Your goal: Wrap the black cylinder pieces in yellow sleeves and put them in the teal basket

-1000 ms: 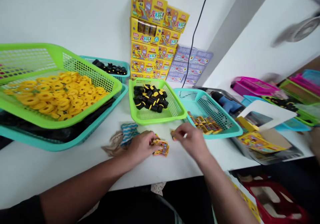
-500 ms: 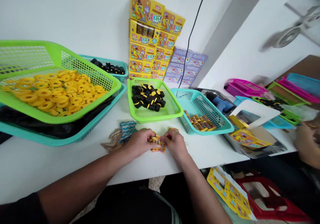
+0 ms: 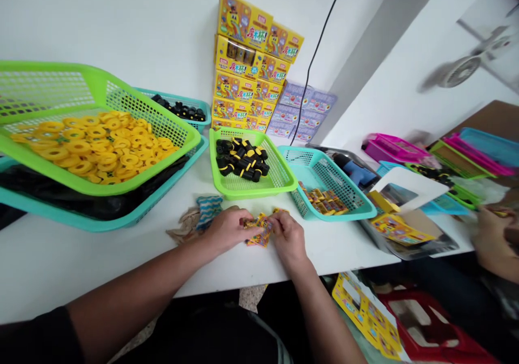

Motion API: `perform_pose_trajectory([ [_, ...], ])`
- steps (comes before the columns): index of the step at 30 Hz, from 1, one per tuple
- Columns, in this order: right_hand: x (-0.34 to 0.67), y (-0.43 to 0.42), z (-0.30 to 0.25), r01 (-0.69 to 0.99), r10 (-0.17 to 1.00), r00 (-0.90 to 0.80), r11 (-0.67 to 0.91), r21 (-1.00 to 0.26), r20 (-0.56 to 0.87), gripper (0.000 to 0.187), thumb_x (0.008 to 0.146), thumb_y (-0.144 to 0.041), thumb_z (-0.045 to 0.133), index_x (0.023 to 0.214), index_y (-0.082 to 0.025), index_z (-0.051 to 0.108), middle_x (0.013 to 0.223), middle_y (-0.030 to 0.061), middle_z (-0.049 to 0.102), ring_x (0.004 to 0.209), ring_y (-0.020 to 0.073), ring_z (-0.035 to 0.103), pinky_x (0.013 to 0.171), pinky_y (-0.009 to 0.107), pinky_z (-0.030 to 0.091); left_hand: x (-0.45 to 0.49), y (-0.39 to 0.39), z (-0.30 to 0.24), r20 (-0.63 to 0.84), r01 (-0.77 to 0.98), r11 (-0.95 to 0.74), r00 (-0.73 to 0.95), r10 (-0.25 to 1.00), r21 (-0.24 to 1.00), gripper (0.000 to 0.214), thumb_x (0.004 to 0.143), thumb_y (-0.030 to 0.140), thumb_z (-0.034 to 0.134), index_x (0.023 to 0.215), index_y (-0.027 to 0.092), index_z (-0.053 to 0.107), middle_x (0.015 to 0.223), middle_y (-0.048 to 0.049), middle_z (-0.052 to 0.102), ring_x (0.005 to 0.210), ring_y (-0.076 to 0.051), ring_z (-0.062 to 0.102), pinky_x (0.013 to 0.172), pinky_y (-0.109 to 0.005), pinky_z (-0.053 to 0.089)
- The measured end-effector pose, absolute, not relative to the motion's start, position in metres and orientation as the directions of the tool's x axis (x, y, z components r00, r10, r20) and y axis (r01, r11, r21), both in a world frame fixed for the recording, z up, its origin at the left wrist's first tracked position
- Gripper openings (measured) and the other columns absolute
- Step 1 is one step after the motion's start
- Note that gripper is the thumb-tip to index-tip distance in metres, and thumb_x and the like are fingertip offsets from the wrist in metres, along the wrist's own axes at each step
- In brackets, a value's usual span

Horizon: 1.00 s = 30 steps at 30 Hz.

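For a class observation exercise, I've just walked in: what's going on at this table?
A person is working on small yellow printed packets on a white table, with the left hand and right hand both pinching them. Just beyond, a teal plastic basket holds more such packets, and a green plastic basket holds black-and-yellow cylinders. A large green basket of yellow rings sits to the left. At far right, a co-worker's hand holds something small.

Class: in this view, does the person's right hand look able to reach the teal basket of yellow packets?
Probably yes: the right hand sits close to the teal basket, with nothing standing between them, though it is working a yellow packet.
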State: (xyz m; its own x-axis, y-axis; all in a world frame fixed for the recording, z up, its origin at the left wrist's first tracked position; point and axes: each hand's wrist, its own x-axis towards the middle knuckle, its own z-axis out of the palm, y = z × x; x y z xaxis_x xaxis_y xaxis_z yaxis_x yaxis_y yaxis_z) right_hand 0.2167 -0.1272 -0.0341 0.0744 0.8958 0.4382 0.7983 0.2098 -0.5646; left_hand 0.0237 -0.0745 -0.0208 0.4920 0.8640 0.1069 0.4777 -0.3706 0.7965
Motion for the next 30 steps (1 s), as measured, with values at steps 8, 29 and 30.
perform_pose_trajectory([
  [8,0.21,-0.124,-0.028,0.844,0.916,0.007,0.21,-0.494,0.402,0.019,0.091,-0.024,0.045,0.077,-0.02,0.057,0.08,0.007,0.061,0.075,0.0198,0.057,0.07,0.032,0.045,0.025,-0.076,-0.019,0.094,0.566,-0.415,0.51,0.855,0.712,0.021,0.071,0.024,0.072,0.091,0.019,0.071,0.072,0.0003,0.062,0.063,-0.015,0.054,0.058,-0.025,0.033],
  [29,0.207,-0.023,0.055,0.953,0.95,0.074,0.022,-0.301,0.304,0.023,0.093,-0.033,0.048,0.081,-0.018,0.061,0.08,0.0069,0.065,0.075,0.0189,0.059,0.067,0.028,0.041,0.024,-0.065,-0.009,0.212,0.202,-0.319,0.418,0.883,0.926,0.033,0.084,0.033,0.053,0.057,0.015,0.056,0.054,0.0019,0.047,0.057,-0.013,0.043,0.054,-0.024,0.031],
  [30,0.203,-0.004,0.061,0.966,0.961,0.066,0.005,-0.259,0.267,0.018,0.09,-0.03,0.054,0.08,-0.018,0.062,0.081,0.0076,0.066,0.077,0.0196,0.06,0.067,0.028,0.041,0.024,-0.065,-0.008,0.216,0.201,-0.323,0.421,0.881,0.925,0.032,0.083,0.033,0.054,0.056,0.015,0.055,0.054,0.0019,0.047,0.057,-0.012,0.043,0.054,-0.024,0.03],
])
